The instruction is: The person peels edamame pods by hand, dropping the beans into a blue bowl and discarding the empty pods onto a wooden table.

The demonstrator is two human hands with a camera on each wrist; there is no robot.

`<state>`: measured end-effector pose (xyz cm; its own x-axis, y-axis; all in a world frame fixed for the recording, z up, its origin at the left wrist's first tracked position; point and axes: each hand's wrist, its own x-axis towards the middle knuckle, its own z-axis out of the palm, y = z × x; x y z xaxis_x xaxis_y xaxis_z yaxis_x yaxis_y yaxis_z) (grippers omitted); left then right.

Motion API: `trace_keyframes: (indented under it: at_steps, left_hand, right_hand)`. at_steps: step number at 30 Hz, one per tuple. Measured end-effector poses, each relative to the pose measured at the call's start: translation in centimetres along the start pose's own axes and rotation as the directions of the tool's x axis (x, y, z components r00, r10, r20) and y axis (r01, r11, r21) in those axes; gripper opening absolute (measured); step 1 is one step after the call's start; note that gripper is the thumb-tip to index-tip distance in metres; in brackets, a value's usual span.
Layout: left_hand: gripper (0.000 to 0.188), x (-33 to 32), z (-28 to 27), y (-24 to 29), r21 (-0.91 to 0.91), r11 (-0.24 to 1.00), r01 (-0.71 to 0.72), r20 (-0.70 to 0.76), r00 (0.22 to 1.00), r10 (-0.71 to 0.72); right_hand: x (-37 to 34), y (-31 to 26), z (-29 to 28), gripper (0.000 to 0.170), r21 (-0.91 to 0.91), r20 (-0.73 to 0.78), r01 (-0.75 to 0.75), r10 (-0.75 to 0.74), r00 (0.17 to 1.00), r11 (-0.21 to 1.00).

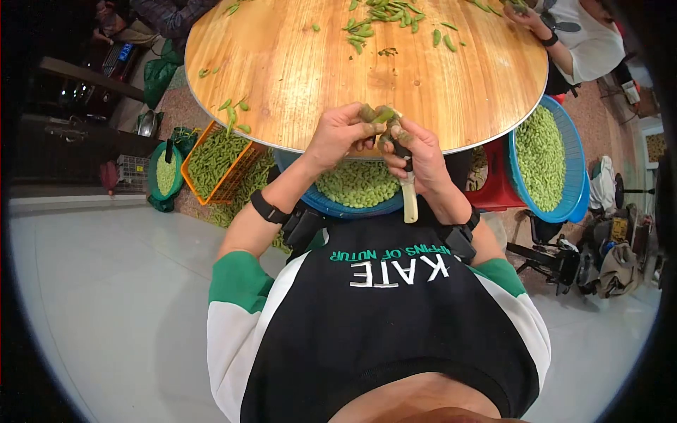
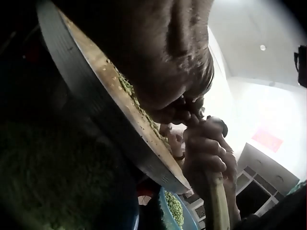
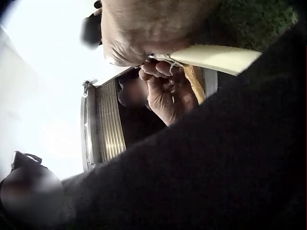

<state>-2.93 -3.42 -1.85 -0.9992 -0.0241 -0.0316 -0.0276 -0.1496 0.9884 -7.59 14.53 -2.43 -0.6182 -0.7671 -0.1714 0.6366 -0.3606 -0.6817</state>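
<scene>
Both hands meet over the near edge of the round wooden table [image 1: 282,70]. My left hand [image 1: 343,134] pinches a green bean pod [image 1: 385,115] between thumb and fingers. Fingers curled, my right hand [image 1: 421,149] grips a tool with a pale cream handle [image 1: 409,201], which points down toward my body. The tool's working end is hidden among the fingers. In the left wrist view the pale handle [image 2: 218,199] sticks out below the right fist. Below the hands, a blue basin [image 1: 331,209] holds light green shelled beans [image 1: 358,185].
Loose pods [image 1: 384,14] lie at the table's far side, more pods [image 1: 231,116] at its left. An orange crate [image 1: 220,185] of pods stands left. A blue basket [image 1: 575,155] of shelled beans stands right. Another person's hand [image 1: 525,17] is at the far right edge.
</scene>
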Motion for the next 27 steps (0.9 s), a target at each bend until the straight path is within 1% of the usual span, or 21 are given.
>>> trace_keyframes:
  at_steps: [2,3,5,9,10,11,12,13,14,15,16,17,18,19,20,21,22,24,25,26,27]
  left_hand:
    - [0.014,-0.1,0.0,1.2,-0.274,0.94,0.205,0.075,0.979,-0.191]
    - [0.014,-0.1,-0.3,0.9,-0.276,0.939,0.204,0.073,0.979,-0.191]
    - [0.021,0.2,-1.0,0.0,-0.478,0.828,0.294,0.291,0.942,-0.167]
    - [0.022,0.2,-0.8,-0.1,-0.531,0.779,0.334,0.381,0.915,-0.133]
    - [0.02,0.2,-0.5,-0.1,-0.215,0.964,0.158,0.207,0.972,-0.113]
    - [0.018,0.1,-0.2,-0.1,0.163,0.986,0.015,0.049,0.999,-0.023]
    - [0.018,-0.1,0.0,-0.2,0.165,0.986,0.015,0.048,0.999,-0.023]
    - [0.014,-0.4,0.3,-0.1,0.61,0.735,-0.296,0.076,0.945,0.317]
    - [0.011,-0.7,0.6,0.2,0.871,0.213,-0.442,0.259,0.783,0.566]
    - [0.01,-1.1,0.8,0.2,0.861,0.269,-0.431,0.221,0.794,0.566]
    - [0.008,-0.9,0.4,0.0,0.858,0.225,-0.462,0.26,0.767,0.586]
    - [0.006,-1.3,0.2,0.1,0.848,0.248,-0.468,0.252,0.769,0.588]
    - [0.004,-1.4,-0.1,0.1,0.854,0.185,-0.486,0.313,0.765,0.563]
    - [0.003,-1.6,-0.2,0.4,0.872,0.182,-0.454,0.309,0.801,0.513]
    - [0.006,-1.7,-0.5,0.4,0.876,0.187,-0.444,0.322,0.828,0.459]
    - [0.01,-1.9,-0.4,1.4,0.843,0.304,-0.443,0.286,0.849,0.444]
    - [0.016,-2.0,-0.2,1.7,0.781,0.544,-0.308,0.111,0.925,0.364]
    - [0.024,-1.7,-1.1,0.4,0.65,0.714,-0.262,0.075,0.956,0.283]
    - [0.022,-1.8,-0.8,0.8,0.527,0.831,-0.178,0.033,0.981,0.189]
    - [0.021,-1.9,-0.5,1.2,0.379,0.922,-0.081,0.006,0.996,0.085]
    - [0.021,-1.9,-0.3,1.5,0.384,0.919,-0.093,-0.002,0.995,0.101]
  right_hand:
    - [-0.4,-0.7,0.1,0.02,0.046,0.039,-0.043,0.041,0.998,0.998]
    - [-0.6,-1.0,0.2,0.018,0.09,0.078,-0.088,0.081,0.994,0.992]
    - [-0.6,-1.2,0.3,0.018,0.138,0.114,-0.127,0.112,0.987,0.982]
    - [-0.4,-1.1,-0.4,0.017,0.21,0.145,-0.146,0.117,0.982,0.967]
    - [-0.3,-1.1,-0.5,0.017,0.209,0.145,-0.146,0.117,0.982,0.967]
    - [-0.1,-0.9,-0.5,0.016,0.267,0.121,-0.169,0.141,0.983,0.949]
    - [0.1,-0.8,-0.6,0.016,0.324,0.098,-0.188,0.165,0.981,0.927]
    - [0.2,-0.5,-0.7,0.016,0.323,0.104,-0.185,0.16,0.982,0.928]
    - [0.1,-0.1,-0.9,0.016,0.353,0.128,-0.211,0.177,0.976,0.911]
    - [0.4,0.2,-0.9,0.016,0.377,0.164,-0.237,0.187,0.969,0.896]
    - [0.5,0.6,-1.1,0.017,0.387,0.168,-0.256,0.205,0.964,0.886]
    - [0.5,0.9,-1.0,0.018,0.354,0.134,-0.239,0.203,0.97,0.904]
    - [0.5,0.7,-0.5,0.019,0.332,0.097,-0.248,0.228,0.969,0.91]
    - [0.5,0.6,-0.3,0.02,0.304,0.099,-0.253,0.234,0.967,0.918]
    - [0.6,0.4,-0.1,0.021,0.283,0.099,-0.273,0.255,0.962,0.919]
    - [0.4,0.1,0.6,0.02,0.266,0.086,-0.281,0.267,0.96,0.922]
    - [0.3,0.1,0.6,0.019,0.26,0.07,-0.284,0.275,0.959,0.923]
    - [0.2,0.1,0.2,0.018,0.213,0.072,-0.269,0.26,0.963,0.939]
    - [0.1,-0.1,0.4,0.018,0.159,0.059,-0.24,0.234,0.971,0.958]
    - [-0.2,-0.4,0.6,0.019,0.104,0.042,-0.216,0.213,0.976,0.971]
    - [-0.4,-0.6,0.6,0.019,0.09,0.054,-0.215,0.211,0.976,0.972]
